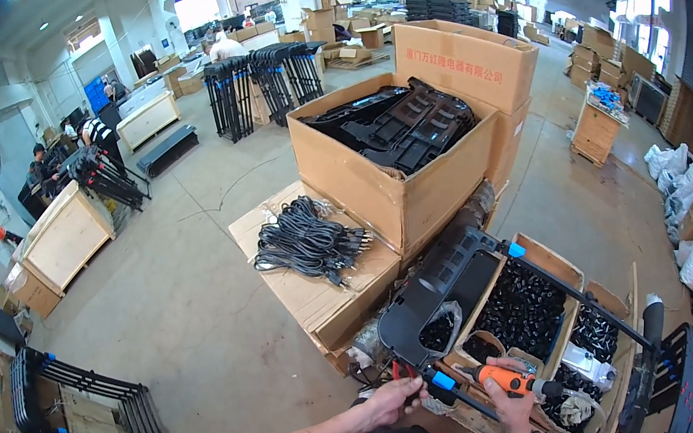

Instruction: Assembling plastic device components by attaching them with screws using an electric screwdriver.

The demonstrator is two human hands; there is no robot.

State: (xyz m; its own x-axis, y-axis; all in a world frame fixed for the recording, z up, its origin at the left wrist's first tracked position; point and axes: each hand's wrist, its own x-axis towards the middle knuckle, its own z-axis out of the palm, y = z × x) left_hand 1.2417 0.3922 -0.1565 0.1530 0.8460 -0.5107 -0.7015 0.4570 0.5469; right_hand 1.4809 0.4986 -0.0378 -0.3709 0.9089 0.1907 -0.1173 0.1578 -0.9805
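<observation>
My right hand is wrapped round an orange and black power screwdriver, whose nose points left toward a blue clip on a black tubular frame. My left hand is closed, fingertips pinched by the near left end of this frame, beside a small red part. What those fingers grip is too small and shaded to make out. The frame lies across wooden bins of small black parts, and a second blue clip sits at its far corner.
Ahead stands an open carton of black plastic panels. Bundled black cables lie on cardboard to its left. Black frames stack at lower left, more stand farther off. A wooden crate is at right. Several people work at far left.
</observation>
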